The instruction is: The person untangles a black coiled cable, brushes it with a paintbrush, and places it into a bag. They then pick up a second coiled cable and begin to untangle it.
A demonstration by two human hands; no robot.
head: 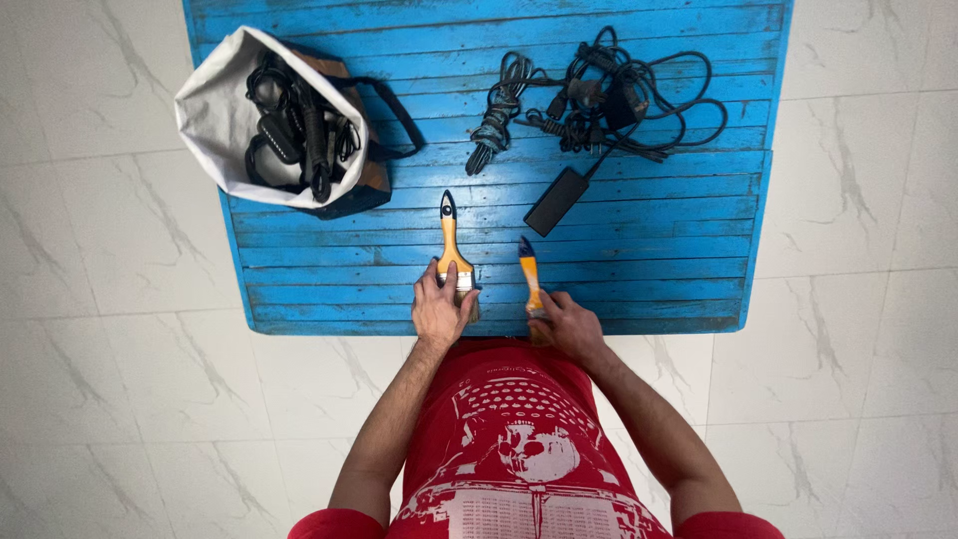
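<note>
Red shirt closest to lens, printed front, filling bottom of view. Above it, both forearms reaching to near edge of blue table.

Left hand closed around ferrule end of left brush; handle pointing away, lying flat on slats, black tip toward table's middle. Right hand gripping right brush at bristle end, right at table's near edge; handle angled slightly left, dark tip up. Bristles of both hidden under fingers; cannot tell whether wet or dry.

Toward table's far left corner: white-lined bag, mouth open, stuffed with black cables and gear, strap trailing right. Toward far right: cable tangle with plugs. Black adapter just beyond brush tips, nearer table's centre, cord running back into tangle.

Risks, judged only: right brush sitting at very edge, so a loosened grip likely drops it onto marble floor. Pushing either handle forward could nudge adapter, dragging its cord. Slat gaps could catch a handle tip. Bag overhanging table's left side, liable to tip if bumped.
</note>
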